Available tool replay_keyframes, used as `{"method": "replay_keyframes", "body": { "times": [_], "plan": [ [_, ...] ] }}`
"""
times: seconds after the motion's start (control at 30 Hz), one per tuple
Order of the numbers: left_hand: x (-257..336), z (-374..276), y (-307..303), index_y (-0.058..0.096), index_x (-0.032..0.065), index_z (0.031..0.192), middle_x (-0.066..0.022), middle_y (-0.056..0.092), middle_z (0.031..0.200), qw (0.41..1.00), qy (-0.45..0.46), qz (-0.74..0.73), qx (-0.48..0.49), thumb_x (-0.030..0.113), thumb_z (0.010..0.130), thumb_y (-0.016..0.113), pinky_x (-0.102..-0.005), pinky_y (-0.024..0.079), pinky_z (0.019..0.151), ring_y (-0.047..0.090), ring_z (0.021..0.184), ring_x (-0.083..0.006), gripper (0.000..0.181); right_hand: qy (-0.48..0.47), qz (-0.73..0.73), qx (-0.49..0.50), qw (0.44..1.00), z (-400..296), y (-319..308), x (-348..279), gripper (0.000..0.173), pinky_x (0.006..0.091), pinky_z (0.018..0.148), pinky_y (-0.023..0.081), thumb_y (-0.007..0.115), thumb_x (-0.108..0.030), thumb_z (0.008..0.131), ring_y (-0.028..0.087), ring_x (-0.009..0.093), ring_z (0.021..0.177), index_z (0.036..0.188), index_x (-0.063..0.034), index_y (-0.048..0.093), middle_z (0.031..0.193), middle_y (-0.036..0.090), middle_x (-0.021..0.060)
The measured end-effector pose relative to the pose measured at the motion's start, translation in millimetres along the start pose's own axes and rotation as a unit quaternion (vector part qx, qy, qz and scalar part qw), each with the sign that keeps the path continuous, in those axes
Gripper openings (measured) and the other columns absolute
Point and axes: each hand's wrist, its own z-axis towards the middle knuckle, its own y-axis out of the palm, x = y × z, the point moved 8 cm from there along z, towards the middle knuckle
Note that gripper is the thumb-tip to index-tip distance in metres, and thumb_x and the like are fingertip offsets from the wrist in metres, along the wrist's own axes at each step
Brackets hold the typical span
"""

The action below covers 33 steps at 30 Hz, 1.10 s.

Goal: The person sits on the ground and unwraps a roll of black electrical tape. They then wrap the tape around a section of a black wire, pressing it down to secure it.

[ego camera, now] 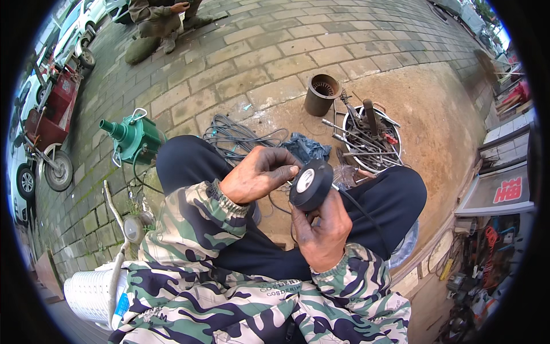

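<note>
A roll of black electrical tape (317,182) with a white label in its core is in front of my lap. My right hand (324,232) grips it from below, thumb under the near edge. A black cable (363,210) runs from beside this hand over my right knee, and a short pale wire piece (335,186) shows at the roll's right side. My left hand (260,174) has thumb and forefinger together at the roll's left edge; what lies between the fingertips is hidden.
Beyond my knees lie a coiled grey cable (240,135), a crumpled dark plastic bag (307,147), a metal motor stator (322,95) and a white tub (399,148) of tools. A green pump (136,135) stands left. A person (159,19) sits far left, near a red cargo tricycle (53,107).
</note>
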Motion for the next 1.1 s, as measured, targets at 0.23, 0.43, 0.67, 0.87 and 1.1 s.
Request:
{"method": "replay_keyframes", "body": {
  "times": [0.23,0.43,0.67,0.87,1.1],
  "plan": [
    [4,-7,-1,0.069,-0.0059,0.107,-0.0029,0.069,0.089,0.999,-0.003,-0.03,-0.011,0.017,0.1,0.065,-0.0267,0.051,0.076,0.059,0.085,-0.0079,0.024,-0.264,-0.273,0.04,0.924,12,-5,-34,0.044,0.0514,0.074,0.051,0.081,-0.011,0.074,0.061,0.041,0.089,0.108,0.0092,0.062,0.105,0.061,0.0217],
    [11,-9,-2,0.07,-0.0047,0.107,-0.0034,0.069,0.085,0.999,0.007,0.032,-0.034,0.016,0.098,0.068,-0.0267,0.05,0.074,0.059,0.083,-0.0085,0.023,-0.059,-0.069,-0.013,0.996,36,-18,5,0.029,0.0433,0.068,0.052,0.078,-0.01,0.086,0.063,0.039,0.077,0.101,0.0078,0.061,0.095,0.063,0.0237],
    [12,-12,2,0.071,-0.0036,0.107,-0.0066,0.072,0.088,0.995,0.052,0.078,-0.038,0.011,0.093,0.073,-0.0278,0.051,0.072,0.06,0.08,-0.0085,0.02,0.267,0.169,-0.217,0.924,63,-1,50,0.021,0.025,0.047,0.045,0.072,-0.01,0.092,0.063,0.012,0.056,0.091,0.0087,0.064,0.073,0.067,0.0093],
    [25,-17,1,0.07,-0.0003,0.107,-0.0056,0.068,0.08,0.971,0.096,0.218,0.023,0.007,0.083,0.079,-0.0288,0.05,0.059,0.06,0.068,-0.011,0.026,0.299,0.164,-0.236,0.91,63,7,57,0.023,0.0272,0.04,0.041,0.072,-0.009,0.091,0.058,0.014,0.045,0.084,0.01,0.062,0.064,0.061,0.0075],
    [46,-21,14,0.071,0.0059,0.105,-0.0107,0.066,0.082,0.919,0.247,0.306,0.031,0.008,0.08,0.08,-0.0374,0.053,0.059,0.067,0.069,-0.028,0.027,0.315,0.185,-0.26,0.894,59,11,63,0.028,0.0274,0.04,0.04,0.071,-0.016,0.094,0.057,0.013,0.045,0.082,0.0079,0.063,0.062,0.061,0.0071]
  ]
}}
